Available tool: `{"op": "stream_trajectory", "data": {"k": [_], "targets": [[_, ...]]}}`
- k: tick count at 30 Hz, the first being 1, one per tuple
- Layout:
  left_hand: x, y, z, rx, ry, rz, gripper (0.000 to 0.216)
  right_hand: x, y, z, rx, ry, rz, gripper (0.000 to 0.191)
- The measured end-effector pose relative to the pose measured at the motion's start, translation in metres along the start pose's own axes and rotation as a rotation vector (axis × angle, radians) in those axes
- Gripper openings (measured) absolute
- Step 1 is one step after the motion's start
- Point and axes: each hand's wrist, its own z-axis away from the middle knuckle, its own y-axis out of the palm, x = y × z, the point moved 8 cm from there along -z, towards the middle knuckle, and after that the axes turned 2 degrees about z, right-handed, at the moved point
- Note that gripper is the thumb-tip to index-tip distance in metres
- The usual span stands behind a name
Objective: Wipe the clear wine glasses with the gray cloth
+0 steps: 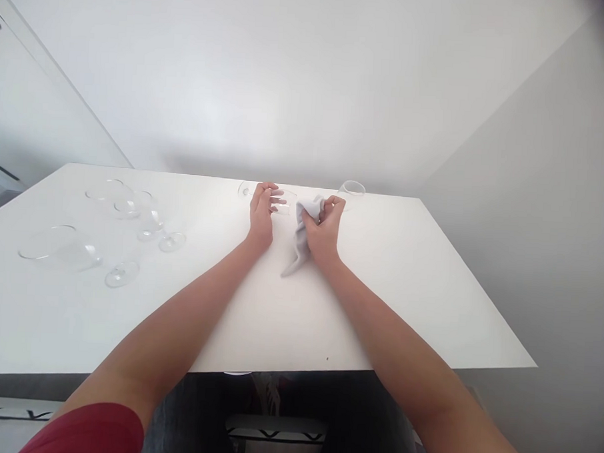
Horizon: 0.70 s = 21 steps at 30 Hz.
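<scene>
My left hand (262, 215) is curled around a clear stemmed glass (286, 202), which it holds sideways. The glass's round foot shows to the left of the hand and its bowl opens to the right. In my right hand (326, 229) a light grey cloth (301, 236) is pinched and bunched close to the glass's rim, with one end hanging down toward the table. Whether cloth and glass touch, I cannot tell. Just behind my right hand is another clear glass (354, 188), its lower part hard to make out.
The white table (404, 291) ends against a white wall at the back. On its left part are three more clear stemmed glasses, including a near one (61, 246) and a farther one (108, 191). A grey wall surface borders the right side.
</scene>
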Motion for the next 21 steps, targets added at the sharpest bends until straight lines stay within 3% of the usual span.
{"op": "stream_trajectory", "data": {"k": [3,5,9,12,15,18,21], "targets": [[-0.004,0.006,0.005,0.032,0.016,-0.060,0.020,0.007,-0.005,-0.001,-0.052,-0.053,0.035,0.024],[-0.003,0.008,0.006,0.053,0.005,-0.055,0.022,0.009,-0.002,-0.002,-0.005,-0.065,0.022,0.024],[-0.002,0.003,0.004,-0.011,0.001,0.001,0.025,0.016,0.016,-0.001,0.217,-0.125,0.035,0.035],[-0.004,-0.002,0.005,-0.070,0.015,0.008,0.024,0.020,0.031,0.003,0.378,-0.200,0.116,0.056],[-0.011,0.007,0.008,0.035,0.050,-0.002,0.019,0.016,0.045,0.010,0.530,-0.227,0.147,0.058],[-0.018,0.018,0.013,0.155,0.075,-0.053,0.020,0.008,0.050,0.014,0.595,-0.124,-0.005,0.052],[-0.016,0.016,0.014,0.103,0.006,0.000,0.023,-0.004,0.052,0.018,0.632,0.130,-0.286,0.055]]}}
